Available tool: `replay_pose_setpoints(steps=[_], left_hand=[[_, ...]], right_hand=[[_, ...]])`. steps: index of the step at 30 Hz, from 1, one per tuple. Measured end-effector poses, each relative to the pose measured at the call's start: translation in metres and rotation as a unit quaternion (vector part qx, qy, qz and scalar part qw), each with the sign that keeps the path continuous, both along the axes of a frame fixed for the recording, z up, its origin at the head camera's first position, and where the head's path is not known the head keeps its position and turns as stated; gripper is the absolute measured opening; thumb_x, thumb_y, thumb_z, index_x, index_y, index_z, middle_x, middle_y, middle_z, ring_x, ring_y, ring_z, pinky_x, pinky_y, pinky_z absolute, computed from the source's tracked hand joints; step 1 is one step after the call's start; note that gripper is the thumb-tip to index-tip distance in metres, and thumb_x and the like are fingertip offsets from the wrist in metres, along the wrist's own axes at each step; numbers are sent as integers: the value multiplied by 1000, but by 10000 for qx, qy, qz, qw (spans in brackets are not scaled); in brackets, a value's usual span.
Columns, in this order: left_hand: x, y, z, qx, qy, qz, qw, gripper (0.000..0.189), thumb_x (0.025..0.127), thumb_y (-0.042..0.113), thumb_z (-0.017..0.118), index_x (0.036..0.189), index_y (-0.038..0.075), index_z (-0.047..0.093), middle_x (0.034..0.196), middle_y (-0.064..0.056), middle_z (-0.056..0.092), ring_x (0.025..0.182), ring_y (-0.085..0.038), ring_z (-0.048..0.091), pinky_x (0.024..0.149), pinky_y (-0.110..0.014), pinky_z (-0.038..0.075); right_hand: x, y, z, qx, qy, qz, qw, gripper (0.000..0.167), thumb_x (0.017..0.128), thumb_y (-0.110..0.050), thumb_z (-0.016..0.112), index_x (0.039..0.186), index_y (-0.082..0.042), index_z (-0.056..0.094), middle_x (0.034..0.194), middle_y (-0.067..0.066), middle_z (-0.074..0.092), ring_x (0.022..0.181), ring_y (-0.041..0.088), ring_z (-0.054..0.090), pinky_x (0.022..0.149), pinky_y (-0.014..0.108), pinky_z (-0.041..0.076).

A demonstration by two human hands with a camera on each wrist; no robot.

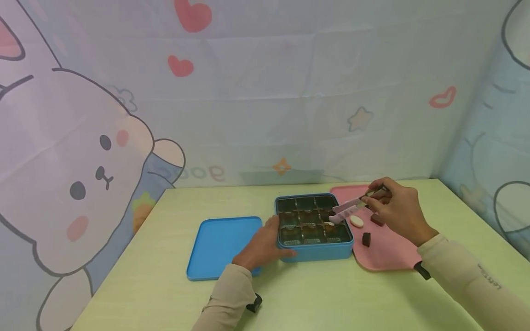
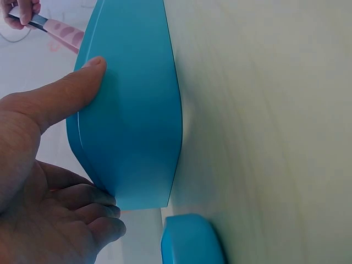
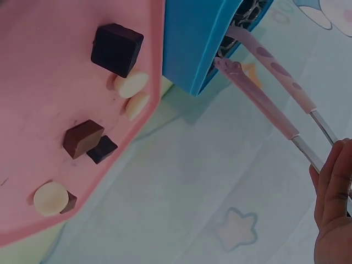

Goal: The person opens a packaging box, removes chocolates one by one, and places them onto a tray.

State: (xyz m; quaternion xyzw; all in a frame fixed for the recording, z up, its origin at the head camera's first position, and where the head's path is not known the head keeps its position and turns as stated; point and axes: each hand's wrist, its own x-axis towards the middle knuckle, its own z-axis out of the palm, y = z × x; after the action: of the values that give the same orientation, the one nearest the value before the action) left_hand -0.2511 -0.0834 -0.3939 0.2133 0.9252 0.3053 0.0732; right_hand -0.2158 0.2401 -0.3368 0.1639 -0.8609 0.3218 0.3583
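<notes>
A blue box (image 1: 316, 253) holds a dark tray (image 1: 305, 219) divided into several square compartments. Thumb along the front wall and fingers at the left side, my left hand (image 1: 265, 243) grips the box by its near left corner. My right hand (image 1: 399, 209) holds a pair of tongs (image 3: 264, 96) with pink tips, which reach over the right side of the box. Those tips stand apart at the tray in the right wrist view. Just below them in the head view, a pale piece (image 1: 329, 224) shows in a right-hand compartment.
A pink tray (image 1: 389, 255) lies right of the box, bearing white oval pieces (image 1: 356, 221), a dark chocolate block (image 1: 366, 239) and a brown chocolate block (image 1: 377, 219). On the left lies a flat blue lid (image 1: 223, 246). A printed cloth (image 1: 256, 115) hangs behind the table.
</notes>
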Motion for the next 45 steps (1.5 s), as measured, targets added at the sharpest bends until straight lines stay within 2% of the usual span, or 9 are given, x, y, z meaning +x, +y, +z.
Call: replay_pose_setpoints(steps=[7,14,18,21,29,39,45], left_hand=[[-1,1,2,46,20,-11,10000,112,85,41,81,162,4,9,170,-17,12,156,-38,19,123,-56,30],[0,1,-1,-2,14,25,10000,112,84,41,81,162,4,10,169,-17,14,156,-39,20,122,-57,31],[0,2,-1,2,48,17,10000,111,84,41,82,162,3,12,169,-18,15,155,-40,21,122,-57,31],[0,1,-1,6,67,18,10000,111,84,41,82,162,3,12,169,-18,16,155,-40,21,121,-57,31],[1,2,1,-26,63,11,10000,112,84,41,82,162,3,11,169,-17,15,156,-40,20,122,-57,31],[1,0,1,66,93,-14,9999,111,84,39,83,161,2,12,168,-20,16,155,-41,22,121,-58,32],[1,0,-1,125,121,-42,9998,110,83,38,83,161,3,13,168,-19,18,155,-40,24,121,-58,32]], right_hand=[[-2,1,0,-1,96,17,10000,24,82,-2,81,100,2,66,81,17,76,62,-15,63,61,1,46],[-2,-2,-4,-51,-249,-107,9996,22,84,-2,79,101,1,64,81,17,77,62,-13,63,53,9,50],[-3,-3,-5,-133,-508,21,9986,22,87,-3,76,104,1,62,84,18,77,62,-6,66,46,18,51],[-4,-5,-6,-190,-659,108,9976,22,89,-5,75,105,1,62,85,18,76,61,-5,65,44,20,50],[-7,-5,-7,-160,-717,14,9973,23,89,-6,75,107,2,62,81,15,75,59,-6,63,45,22,51],[-11,-8,-7,3,-971,79,9952,26,89,-6,75,110,2,62,86,16,75,65,9,70,49,23,53],[-17,-11,-8,297,-950,131,9949,28,87,-3,76,110,6,63,88,17,75,72,22,74,59,21,56]])
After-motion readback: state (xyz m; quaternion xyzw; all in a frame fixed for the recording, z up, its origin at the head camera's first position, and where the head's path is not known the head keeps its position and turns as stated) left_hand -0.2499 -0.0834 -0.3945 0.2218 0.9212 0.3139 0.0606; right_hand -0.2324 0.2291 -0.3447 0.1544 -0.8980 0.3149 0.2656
